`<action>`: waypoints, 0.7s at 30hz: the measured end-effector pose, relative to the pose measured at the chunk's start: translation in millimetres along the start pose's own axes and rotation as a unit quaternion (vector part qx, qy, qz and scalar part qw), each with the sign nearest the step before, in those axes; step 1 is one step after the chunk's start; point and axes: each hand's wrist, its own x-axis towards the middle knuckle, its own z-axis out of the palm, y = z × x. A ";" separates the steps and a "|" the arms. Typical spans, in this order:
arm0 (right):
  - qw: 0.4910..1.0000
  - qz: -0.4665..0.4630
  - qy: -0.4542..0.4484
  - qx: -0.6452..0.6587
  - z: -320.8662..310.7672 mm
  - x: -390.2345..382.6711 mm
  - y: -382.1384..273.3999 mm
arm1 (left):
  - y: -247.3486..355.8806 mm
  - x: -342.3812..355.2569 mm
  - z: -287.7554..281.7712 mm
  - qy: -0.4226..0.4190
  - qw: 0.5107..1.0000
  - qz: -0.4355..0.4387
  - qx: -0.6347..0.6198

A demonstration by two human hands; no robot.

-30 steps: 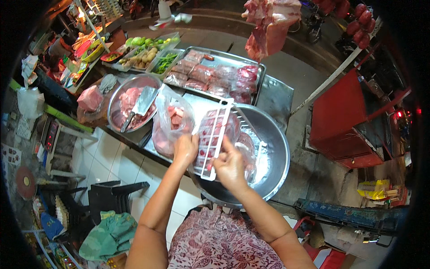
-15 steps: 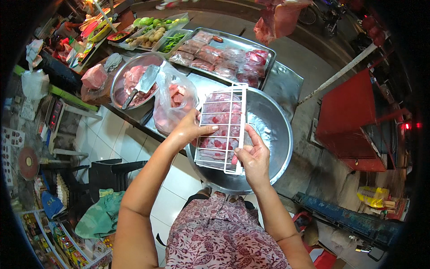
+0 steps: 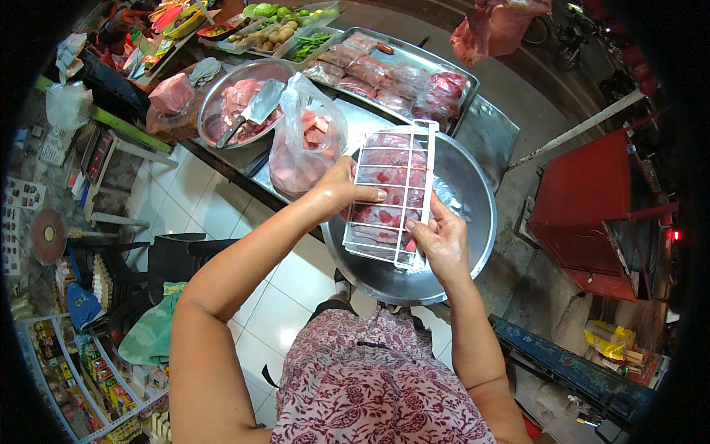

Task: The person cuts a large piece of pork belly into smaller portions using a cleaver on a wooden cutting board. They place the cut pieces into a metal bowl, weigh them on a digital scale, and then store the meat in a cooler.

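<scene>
A white wire basket (image 3: 428,174) is held between my two hands above a wide steel basin (image 3: 479,214). Plastic-wrapped packs of red meat (image 3: 393,154) show behind its wires. My left hand (image 3: 342,189) grips the basket's left side, thumb laid across the wires. On the lower right edge, my right hand (image 3: 447,243) pinches the frame with thumb and fingers. Some fingers of both hands are hidden behind the basket. A clear plastic bag of meat (image 3: 307,152) stands just beyond my left hand.
On the metal table sit a bowl of raw meat (image 3: 218,111) with a cleaver (image 3: 262,103) across it, and a tray (image 3: 464,87) of bagged meat. Vegetable containers (image 3: 307,46) stand behind. A meat piece (image 3: 495,33) hangs at far right, near a red metal cabinet (image 3: 580,203).
The whole view has shifted, so the table and basin sit farther right and higher in the picture. Both hands keep their hold on the basket, with little change in grip.
</scene>
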 end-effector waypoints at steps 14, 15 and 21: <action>0.978 -0.070 -0.013 -0.196 -8.6 -16.2 27.2 | -17.5 13.1 -0.2 0.057 0.998 0.007 0.009; 0.972 -0.069 0.028 -0.224 -11.9 -14.7 26.1 | -16.7 17.4 3.8 0.010 0.996 0.077 -0.042; 0.962 -0.187 0.126 -0.151 -29.4 -3.1 35.6 | -7.4 24.9 33.7 0.017 0.991 0.125 -0.031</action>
